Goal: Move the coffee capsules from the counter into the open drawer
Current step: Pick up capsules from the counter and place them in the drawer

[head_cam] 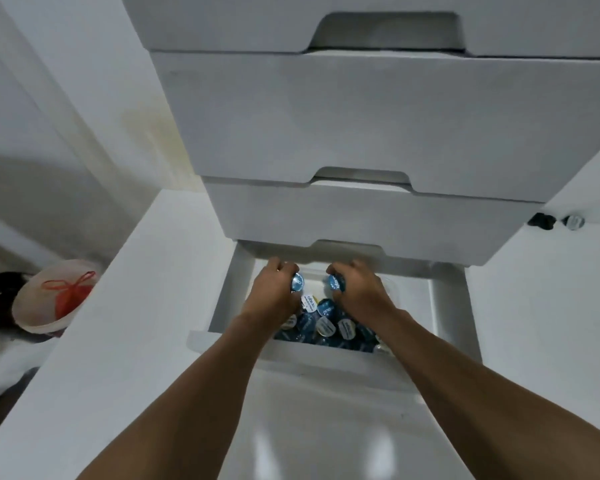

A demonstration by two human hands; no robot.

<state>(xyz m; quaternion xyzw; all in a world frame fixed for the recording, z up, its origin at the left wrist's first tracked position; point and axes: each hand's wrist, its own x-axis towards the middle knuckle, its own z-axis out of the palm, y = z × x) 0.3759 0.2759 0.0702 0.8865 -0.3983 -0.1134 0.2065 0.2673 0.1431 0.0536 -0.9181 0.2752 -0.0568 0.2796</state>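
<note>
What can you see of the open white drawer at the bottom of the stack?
The open white drawer is the lowest in a stack of white drawers, pulled out. It looks like plastic, with a low front wall. A pile of blue-lidded and white-lidded coffee capsules covers its left and middle; the right floor is bare. The left hand and right hand reach in, each holding a blue-lidded capsule.

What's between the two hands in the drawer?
Head view: the left hand and right hand each hold a capsule; between those, just bare white drawer.
</note>
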